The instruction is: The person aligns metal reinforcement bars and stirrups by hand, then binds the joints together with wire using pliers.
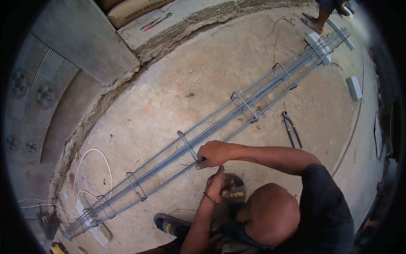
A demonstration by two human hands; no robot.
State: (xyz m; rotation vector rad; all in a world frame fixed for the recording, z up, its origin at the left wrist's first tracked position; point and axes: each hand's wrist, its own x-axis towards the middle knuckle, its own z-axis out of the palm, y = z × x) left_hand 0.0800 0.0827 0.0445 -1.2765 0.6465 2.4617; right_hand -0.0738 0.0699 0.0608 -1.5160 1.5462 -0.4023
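Observation:
Neither of my own hands is in view. Below me a crouching person, whose head I see from above, works at a long rebar cage (203, 137) lying diagonally across the floor. One of this person's hands (215, 153) is at the lower bar beside a square stirrup (187, 144), its fingers bent down onto the steel. The other hand (216, 186) is curled just below, near the same joint. What that hand holds, if anything, I cannot make out. Pincers (291, 129) with dark handles lie on the floor right of the cage.
Concrete blocks (321, 48) prop the cage's far end. Another block (354, 88) stands at the right. A white cable (111, 169) loops at the left. A cement bag (135, 10) and a red-handled tool (156, 22) sit at the top. Another person's sandalled foot (312, 24) shows upper right.

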